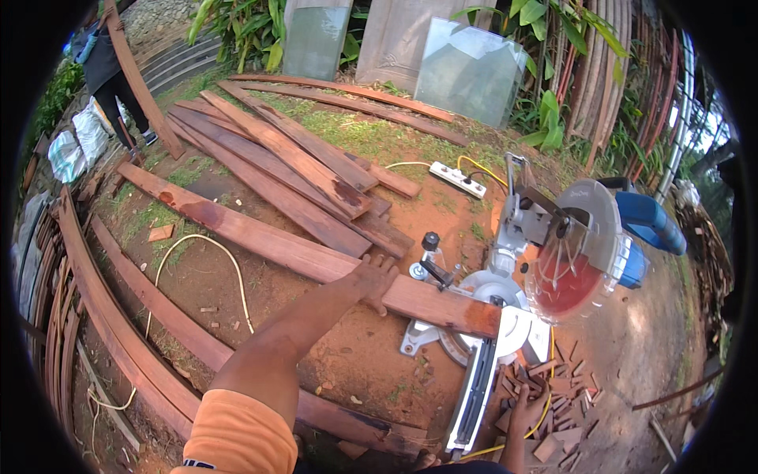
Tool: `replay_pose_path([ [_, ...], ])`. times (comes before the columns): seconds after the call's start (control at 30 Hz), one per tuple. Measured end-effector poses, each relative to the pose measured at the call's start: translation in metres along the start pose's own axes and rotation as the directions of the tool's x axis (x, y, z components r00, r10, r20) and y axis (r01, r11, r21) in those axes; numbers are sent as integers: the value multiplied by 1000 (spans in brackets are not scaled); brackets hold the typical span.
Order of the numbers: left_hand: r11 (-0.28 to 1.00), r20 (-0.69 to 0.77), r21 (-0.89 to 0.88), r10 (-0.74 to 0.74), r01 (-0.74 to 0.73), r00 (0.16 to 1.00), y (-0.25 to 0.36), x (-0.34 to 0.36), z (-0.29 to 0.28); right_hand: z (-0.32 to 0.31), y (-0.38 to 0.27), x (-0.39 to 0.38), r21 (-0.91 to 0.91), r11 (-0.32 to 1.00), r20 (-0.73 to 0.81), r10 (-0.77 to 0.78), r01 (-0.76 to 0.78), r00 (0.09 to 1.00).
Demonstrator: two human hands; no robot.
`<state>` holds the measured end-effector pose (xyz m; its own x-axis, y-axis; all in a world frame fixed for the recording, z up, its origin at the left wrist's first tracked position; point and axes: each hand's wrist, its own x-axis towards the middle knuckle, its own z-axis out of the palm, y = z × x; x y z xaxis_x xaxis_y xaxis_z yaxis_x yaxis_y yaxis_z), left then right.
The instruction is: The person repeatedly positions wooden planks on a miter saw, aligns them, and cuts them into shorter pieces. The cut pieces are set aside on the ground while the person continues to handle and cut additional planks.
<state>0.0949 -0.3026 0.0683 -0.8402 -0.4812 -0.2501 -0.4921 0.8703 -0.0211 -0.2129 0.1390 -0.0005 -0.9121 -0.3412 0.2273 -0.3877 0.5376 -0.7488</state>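
Note:
A long reddish-brown wooden plank [268,246] runs from the left onto the bed of a miter saw [515,308], its right end on the saw's base. My left hand [373,283] grips the plank from above, just left of the saw, fingers across its face and thumb at the near edge. The saw's head, with a clear blade guard [572,261] and blue handle [651,223], is raised. Low on the right, my right hand [527,407] is held with fingers apart and no visible object in it, beside small wood offcuts [564,395].
Stacked planks [292,162] lie beyond my left arm, and more boards [110,308] lie to the left. A white power strip [458,179] with a yellow cord sits behind the saw. Another person [114,79] holds a board at far left. Glass panes [470,67] lean at the back.

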Motion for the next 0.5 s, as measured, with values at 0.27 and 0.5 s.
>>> replay_pose_path([
  [0.27, 990, -42, 11, 142, -142, 989, 49, -57, 9, -48, -119, -53, -95, 569, 499, -682, 816, 534],
  [0.5, 973, -28, -78, 217, -218, 976, 98, -158, -33, -30, -230, -51, -162, 552, 962, -96, 818, 255],
])
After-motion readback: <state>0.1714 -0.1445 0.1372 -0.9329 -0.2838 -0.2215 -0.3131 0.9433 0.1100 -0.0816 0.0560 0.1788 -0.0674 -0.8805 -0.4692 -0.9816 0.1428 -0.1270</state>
